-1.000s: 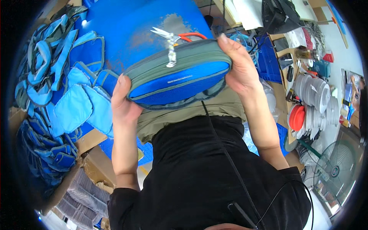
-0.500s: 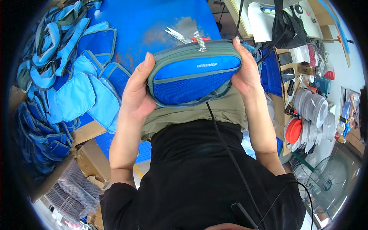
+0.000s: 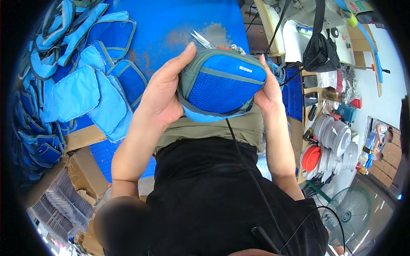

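Between my two hands is a blue and grey-green zippered pouch (image 3: 222,91) with a mesh front panel and small white lettering, held up over the near edge of the table. My left hand (image 3: 164,91) grips its left end, thumb along the top side. My right hand (image 3: 270,89) clasps the right end, thumb pointing up. The fingers of both hands are partly hidden behind the pouch. Just beyond it a pair of scissors (image 3: 201,39) lies on the blue table (image 3: 171,17), its handles mostly covered by the pouch.
At left lie light-blue fabric pieces (image 3: 77,94) and blue trimmed panels (image 3: 113,36). Below them stands an open cardboard box (image 3: 87,170) beside stacked grey pieces (image 3: 64,209). Tape rolls (image 3: 333,132), a black bag (image 3: 320,55) and a green fan (image 3: 348,213) are at right. A black cable (image 3: 239,153) hangs before me.
The pouch has turned and tilted in my hands, its left end now swung nearer and its top zipper side less visible. My left hand has shifted around that end. The view has moved slightly.
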The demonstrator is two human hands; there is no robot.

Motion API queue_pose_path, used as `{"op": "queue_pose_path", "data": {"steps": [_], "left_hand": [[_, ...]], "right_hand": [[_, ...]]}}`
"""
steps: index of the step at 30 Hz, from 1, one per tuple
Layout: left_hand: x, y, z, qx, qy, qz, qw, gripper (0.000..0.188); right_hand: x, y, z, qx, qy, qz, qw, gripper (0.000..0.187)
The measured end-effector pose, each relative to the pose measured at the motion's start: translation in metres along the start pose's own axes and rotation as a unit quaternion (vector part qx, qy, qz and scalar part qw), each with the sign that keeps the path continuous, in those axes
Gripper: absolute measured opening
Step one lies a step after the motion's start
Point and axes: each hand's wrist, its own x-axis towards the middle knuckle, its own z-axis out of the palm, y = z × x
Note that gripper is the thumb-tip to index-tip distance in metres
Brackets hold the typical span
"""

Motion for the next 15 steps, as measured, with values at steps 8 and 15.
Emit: {"op": "queue_pose_path", "data": {"steps": [8,15], "left_hand": [[0.008,0.010,-0.026,-0.066,-0.041,-0.028,0.997,0.036],[0.013,0.028,-0.081,-0.003,-0.008,0.077,0.997,0.044]], "right_hand": [[-0.015,-0.003,0.014,0.023,0.004,-0.001,1.000,0.040],[-0.051,-0.026,0.061,-0.003,-0.129,-0.031,0.991,0.032]]}}
